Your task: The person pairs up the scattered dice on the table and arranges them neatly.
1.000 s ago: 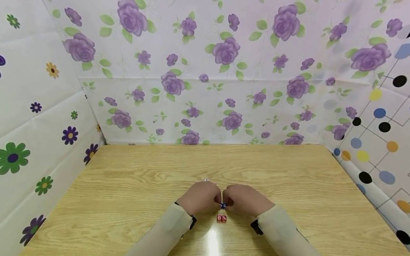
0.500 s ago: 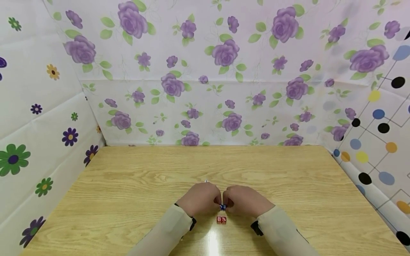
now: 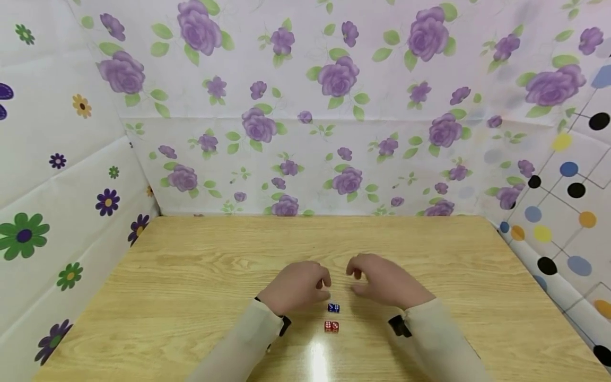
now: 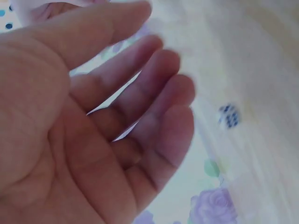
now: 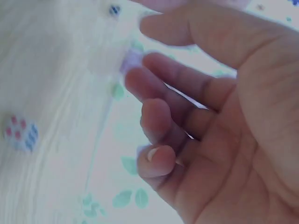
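Two blue dice point(image 3: 333, 307) sit side by side on the wooden table in the head view. Just nearer the body lies a pair of red dice point(image 3: 331, 326), also side by side. My left hand point(image 3: 297, 287) hovers to the left of and beyond the blue pair, fingers loosely bent, holding nothing. On the other side my right hand point(image 3: 389, 281) is raised farther out, its thumb apart from relaxed fingers and nothing between them. A white die with dark pips point(image 4: 229, 116) shows past the left fingertips. The right wrist view has a white die with red and blue pips point(image 5: 21, 132).
Another small die point(image 5: 114, 10) appears blurred at the top of the right wrist view. The wood-grain table point(image 3: 215, 249) ends at a flowered sheet point(image 3: 305, 159) behind, with patterned sheets along the left and right sides.
Both hands have let go of the blue dice and moved up and apart, the right one farther to the right. The blue and red pairs stay in place on the table.
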The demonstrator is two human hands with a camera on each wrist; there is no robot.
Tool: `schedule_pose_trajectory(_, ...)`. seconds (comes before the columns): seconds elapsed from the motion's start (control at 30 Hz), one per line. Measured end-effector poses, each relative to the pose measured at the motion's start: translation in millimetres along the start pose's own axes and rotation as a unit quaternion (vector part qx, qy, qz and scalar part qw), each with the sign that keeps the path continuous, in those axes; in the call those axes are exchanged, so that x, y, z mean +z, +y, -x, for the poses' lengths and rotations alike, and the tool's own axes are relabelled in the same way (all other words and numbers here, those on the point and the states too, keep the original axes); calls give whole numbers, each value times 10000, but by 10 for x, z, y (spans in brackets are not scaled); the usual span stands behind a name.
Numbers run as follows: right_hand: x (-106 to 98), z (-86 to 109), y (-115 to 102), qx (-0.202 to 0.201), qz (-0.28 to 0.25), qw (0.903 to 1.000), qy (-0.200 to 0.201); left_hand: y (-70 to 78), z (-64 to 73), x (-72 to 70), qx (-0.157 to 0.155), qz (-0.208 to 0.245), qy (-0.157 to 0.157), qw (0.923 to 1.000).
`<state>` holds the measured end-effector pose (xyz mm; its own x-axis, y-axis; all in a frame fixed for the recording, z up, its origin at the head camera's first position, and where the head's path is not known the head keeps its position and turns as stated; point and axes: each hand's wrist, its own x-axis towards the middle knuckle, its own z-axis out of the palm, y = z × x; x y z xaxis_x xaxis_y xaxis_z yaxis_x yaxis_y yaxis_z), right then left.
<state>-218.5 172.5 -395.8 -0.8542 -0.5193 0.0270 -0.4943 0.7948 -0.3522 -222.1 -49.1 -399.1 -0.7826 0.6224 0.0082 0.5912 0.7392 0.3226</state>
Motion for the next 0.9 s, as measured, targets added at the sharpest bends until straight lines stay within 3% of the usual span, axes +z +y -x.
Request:
schedule_pose_trajectory(0.17, -189, 47, 135, 341, 244, 9982, 436, -109, -6, -172, -249, 15, 524, 9983)
schedule_pose_trajectory(0.27, -250, 81, 214, 558, 280, 9971, 433, -196, -23, -218, -428, 148, 601, 9972)
schedule_pose_trajectory(0.47, -176, 134, 318, 1098, -24, 9938, -196, -372, -68, -150, -819, 166, 333, 9959)
schedule_pose_trajectory(0.67, -106, 169, 294, 1801, -406, 9783, -942, -454, -118, 2, -1006, 355, 96, 9942)
schedule_pose_trajectory(0.77, -82, 168, 275, 1911, -394, 9745, -1104, -463, -128, 59, -998, 460, 120, 9939)
schedule_pose_trajectory(0.9, -27, 155, 277, 1825, -271, 9770, -1070, -460, -142, 82, -985, 474, 214, 9938)
